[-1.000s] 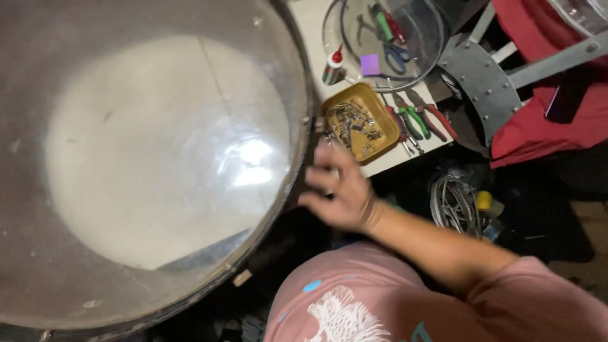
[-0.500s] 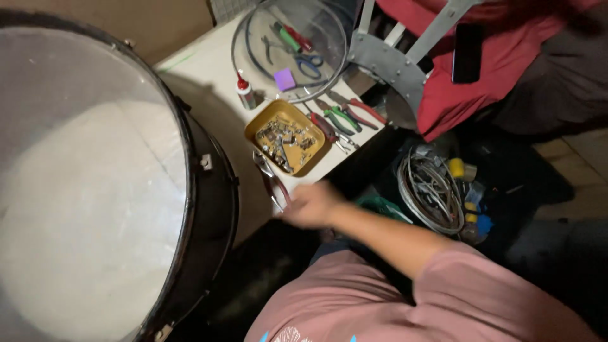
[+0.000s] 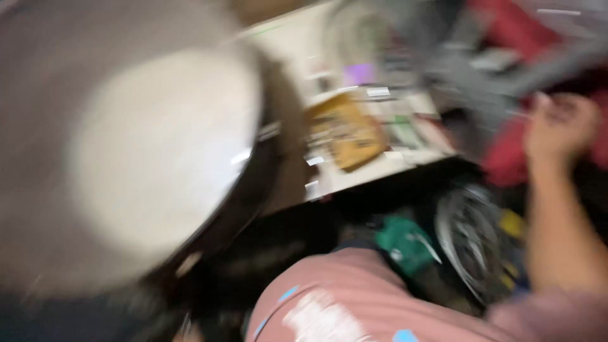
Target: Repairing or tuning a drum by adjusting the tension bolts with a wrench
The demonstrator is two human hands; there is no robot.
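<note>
Though frame badly blurred, big drum (image 3: 158,158) fills left, skin facing up, rim beside desk (image 3: 380,171). Yellow tray (image 3: 348,133) on desk, between drum and hand. Right hand (image 3: 560,126) raised far right, well apart from drum, against red cloth (image 3: 506,164); fingers curled, grip unclear. Left hand unseen.

The right hand (image 3: 560,130), blurred, is raised at the upper right of the frame, fingers curled, over red cloth (image 3: 506,166) beside grey metal (image 3: 481,79).
</note>
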